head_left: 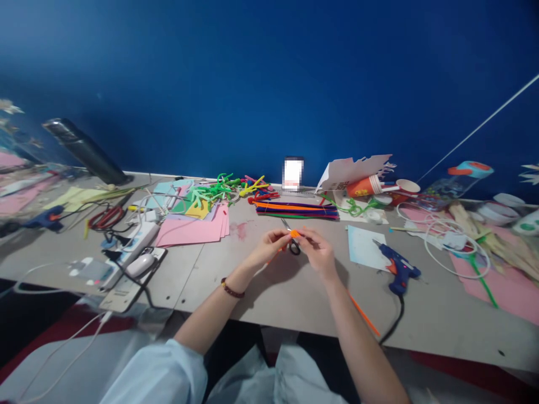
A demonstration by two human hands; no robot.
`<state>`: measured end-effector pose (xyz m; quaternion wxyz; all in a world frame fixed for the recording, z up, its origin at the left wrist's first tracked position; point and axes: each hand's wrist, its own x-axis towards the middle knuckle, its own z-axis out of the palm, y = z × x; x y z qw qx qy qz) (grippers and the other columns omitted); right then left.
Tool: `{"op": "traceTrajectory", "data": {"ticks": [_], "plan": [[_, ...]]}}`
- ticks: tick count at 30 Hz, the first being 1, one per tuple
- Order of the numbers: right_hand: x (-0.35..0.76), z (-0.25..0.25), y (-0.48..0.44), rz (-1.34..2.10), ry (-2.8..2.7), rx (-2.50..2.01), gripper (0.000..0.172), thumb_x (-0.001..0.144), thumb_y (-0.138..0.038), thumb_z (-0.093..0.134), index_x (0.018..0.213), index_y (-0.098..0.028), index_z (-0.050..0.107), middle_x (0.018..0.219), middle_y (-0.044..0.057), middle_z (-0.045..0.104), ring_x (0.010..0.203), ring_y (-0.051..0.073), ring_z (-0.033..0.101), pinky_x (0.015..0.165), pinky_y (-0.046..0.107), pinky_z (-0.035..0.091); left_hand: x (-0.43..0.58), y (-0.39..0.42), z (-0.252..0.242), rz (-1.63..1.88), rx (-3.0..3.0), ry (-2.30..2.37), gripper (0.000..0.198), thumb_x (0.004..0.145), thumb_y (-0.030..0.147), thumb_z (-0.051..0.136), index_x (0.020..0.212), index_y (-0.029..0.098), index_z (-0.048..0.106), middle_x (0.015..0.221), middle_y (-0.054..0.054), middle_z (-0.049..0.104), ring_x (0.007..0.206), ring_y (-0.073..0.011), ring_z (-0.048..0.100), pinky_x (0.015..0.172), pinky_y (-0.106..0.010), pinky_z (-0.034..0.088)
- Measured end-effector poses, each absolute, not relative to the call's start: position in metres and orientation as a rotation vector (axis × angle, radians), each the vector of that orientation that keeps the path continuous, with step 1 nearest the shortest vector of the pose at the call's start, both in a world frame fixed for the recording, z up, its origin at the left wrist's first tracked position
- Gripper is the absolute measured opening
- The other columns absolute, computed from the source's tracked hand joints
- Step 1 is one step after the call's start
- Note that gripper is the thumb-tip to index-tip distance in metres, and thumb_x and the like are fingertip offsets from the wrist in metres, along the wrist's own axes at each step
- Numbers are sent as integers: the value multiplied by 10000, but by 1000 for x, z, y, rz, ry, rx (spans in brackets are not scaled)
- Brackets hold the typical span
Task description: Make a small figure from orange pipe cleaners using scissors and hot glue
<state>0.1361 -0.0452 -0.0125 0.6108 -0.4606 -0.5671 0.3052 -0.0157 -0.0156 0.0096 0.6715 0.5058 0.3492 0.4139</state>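
Note:
Near the middle of the table my left hand (pixel 269 247) and my right hand (pixel 319 252) meet, fingertips pinched on a small curled orange pipe cleaner (pixel 295 233). An orange end of it hangs below the left fingers. Directly beneath the hands lies a pair of scissors (pixel 295 247), black handle towards me and blades pointing away, partly covered by the fingers. Beside my right forearm, a straight orange pipe cleaner (pixel 365 317) rests on the table. Beyond the hands lies a bundle of pipe cleaners (pixel 297 209) in purple, orange, red and green.
On the right a blue glue gun (pixel 400 273) lies by a pale blue sheet (pixel 362 247). Pink paper (pixel 191 230), green pipe-cleaner shapes (pixel 214 191) and a power strip (pixel 141 241) occupy the left. A phone (pixel 293 173) stands against the blue wall; paper cups (pixel 365 186) lie right of it.

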Motion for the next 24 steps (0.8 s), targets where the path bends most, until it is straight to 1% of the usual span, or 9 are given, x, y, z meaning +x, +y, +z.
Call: {"op": "traceTrajectory", "data": {"ticks": [3, 7, 9, 13, 17, 20, 24], "plan": [[137, -13, -45, 713, -1286, -1117, 205, 782, -383, 641, 874, -224, 731, 917, 59, 685, 873, 192, 623, 741, 308, 519, -15, -14, 8, 1003, 1296, 837, 315, 673, 436, 720, 766, 137, 682, 657, 3, 582, 548, -70, 434, 546, -214, 338], [139, -14, -44, 743, -1237, -1185, 223, 783, -403, 628, 813, -204, 722, 852, 54, 698, 811, 191, 627, 729, 316, 507, -16, -11, 3, 1076, 1485, 882, 250, 725, 399, 677, 758, 152, 693, 718, -31, 602, 653, -115, 483, 604, -227, 357], [139, -15, -43, 745, -1211, -1208, 248, 778, -429, 622, 787, -197, 708, 826, 52, 699, 784, 190, 626, 717, 316, 506, -17, -10, 2, 1074, 1479, 891, 250, 724, 399, 676, 771, 153, 694, 732, -34, 606, 652, -117, 479, 598, -226, 352], [135, -14, -43, 805, -1146, -1209, 296, 776, -478, 608, 790, -189, 671, 810, 49, 690, 715, 165, 616, 675, 290, 497, -16, -12, 5, 1006, 1341, 856, 315, 697, 449, 689, 782, 147, 671, 645, 4, 573, 572, -89, 430, 545, -212, 317], [131, -14, -42, 960, -1059, -1141, 319, 777, -507, 601, 802, -190, 630, 726, 21, 655, 595, 129, 565, 588, 264, 479, -14, -15, 10, 940, 1186, 810, 388, 643, 502, 722, 744, 135, 648, 540, 42, 501, 486, -55, 361, 494, -205, 264], [131, -17, -41, 1037, -1015, -1080, 330, 762, -521, 614, 795, -193, 615, 694, 6, 637, 567, 118, 546, 560, 259, 463, -13, -17, 11, 901, 1090, 732, 413, 603, 506, 755, 703, 125, 630, 555, 29, 521, 496, -49, 396, 504, -197, 278], [132, -19, -40, 1070, -1006, -1045, 333, 762, -523, 617, 806, -194, 611, 673, -3, 631, 561, 113, 538, 563, 254, 456, -13, -16, 9, 860, 1027, 672, 411, 577, 480, 786, 704, 121, 630, 583, 10, 551, 519, -56, 447, 527, -195, 323]]}}
